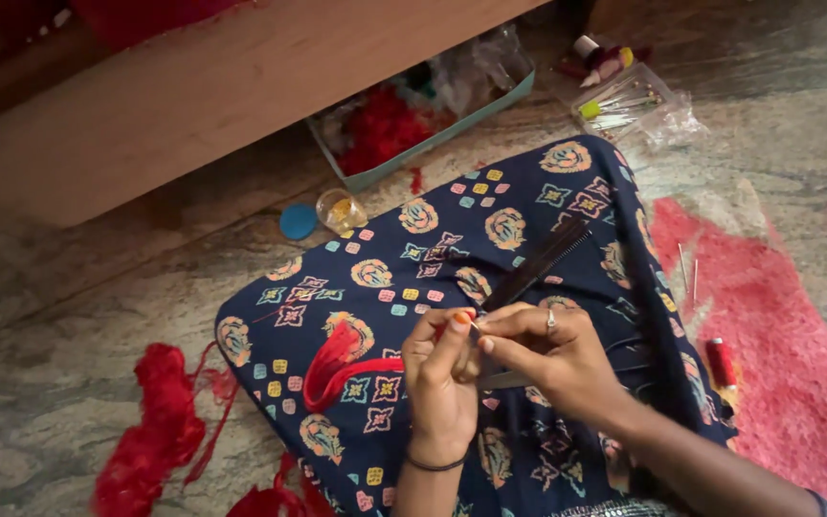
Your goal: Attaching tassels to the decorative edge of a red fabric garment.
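Both my hands meet over my lap, which is covered by dark blue patterned cloth (pixel 452 239). My left hand (pixel 440 369) pinches a bundle of red thread (pixel 337 364) that loops out to the left over the cloth. My right hand (pixel 552 354), with a ring on one finger, holds something thin at its fingertips, right against the left fingertips; I cannot tell for sure that it is a needle. A black comb (pixel 538 263) lies on the cloth just beyond my right hand.
Loose red thread clumps (pixel 160 431) lie on the stone floor at left. A small jar (pixel 340 211) and blue lid (pixel 298 221) sit near a teal box (pixel 413 124) of red fluff. A red spool (pixel 721 362) rests on a pink mat. A wooden bench edge (pixel 193 96) runs behind.
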